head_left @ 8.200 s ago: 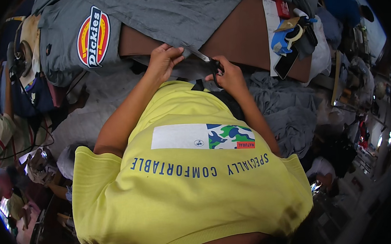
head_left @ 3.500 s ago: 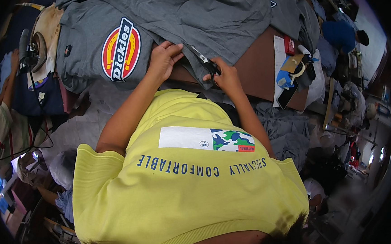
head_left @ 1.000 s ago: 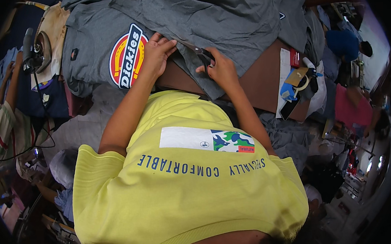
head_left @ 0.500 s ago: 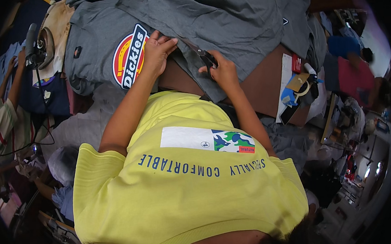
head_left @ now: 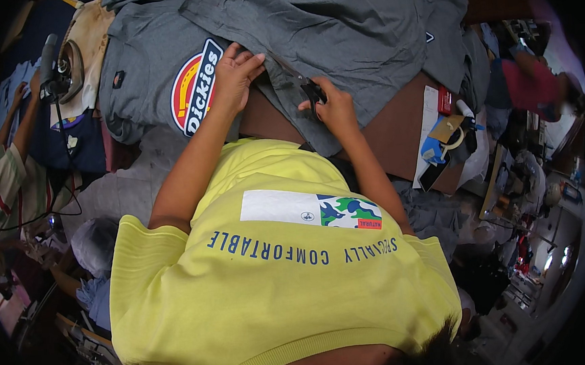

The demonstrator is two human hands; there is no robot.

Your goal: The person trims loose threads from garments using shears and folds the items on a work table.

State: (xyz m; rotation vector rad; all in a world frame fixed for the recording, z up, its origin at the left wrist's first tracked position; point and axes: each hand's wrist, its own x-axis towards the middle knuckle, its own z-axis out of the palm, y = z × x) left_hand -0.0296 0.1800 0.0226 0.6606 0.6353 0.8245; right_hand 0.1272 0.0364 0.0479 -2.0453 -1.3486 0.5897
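- Wearer's yellow short-sleeved shirt (head_left: 283,291), foreground, with a white panel and a camouflage panel on the chest
- Right hand (head_left: 335,108), closed around the handles of black-handled metal scissors (head_left: 313,97), whose blades point up and left toward the other hand
- Left hand (head_left: 232,78), partly curled, thumb and fingertips close together at the cloth edge; whether they pinch it cannot be told
- Grey cloth garment (head_left: 343,33), the piece being worked, spread and creased over the table, one flap hanging below the scissors
- Brown flat-topped table (head_left: 397,124), bare between the garment and a white paper sheet (head_left: 423,136)
- Cream tape ring (head_left: 453,145), at the table's right end, beside a small red box (head_left: 445,100)
- Large red, yellow and white emblem (head_left: 191,88) on grey cloth, just left of the left hand
- Dark clothes iron (head_left: 73,70), far left, near a co-worker's arm
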